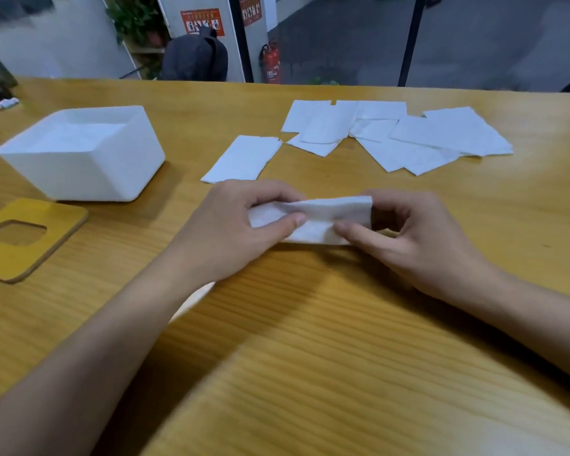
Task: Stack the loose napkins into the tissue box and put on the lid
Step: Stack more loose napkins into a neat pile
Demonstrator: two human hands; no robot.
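Observation:
Both hands hold one white napkin (329,213) just above the wooden table (343,340). My left hand (234,225) pinches its left end between thumb and fingers, and my right hand (415,238) pinches its right end. The napkin is partly folded over. The white tissue box (83,159) stands open at the left, with white paper inside. Its yellow lid (27,238), with a square hole, lies flat in front of the box. A folded napkin (244,159) lies just beyond my hands. Several loose napkins (408,136) are spread at the far right.
A small white object (7,103) lies at the table's far left edge. Beyond the table stand a dark backpack (195,57) and a red fire extinguisher (272,62). A white scrap (195,297) shows under my left forearm.

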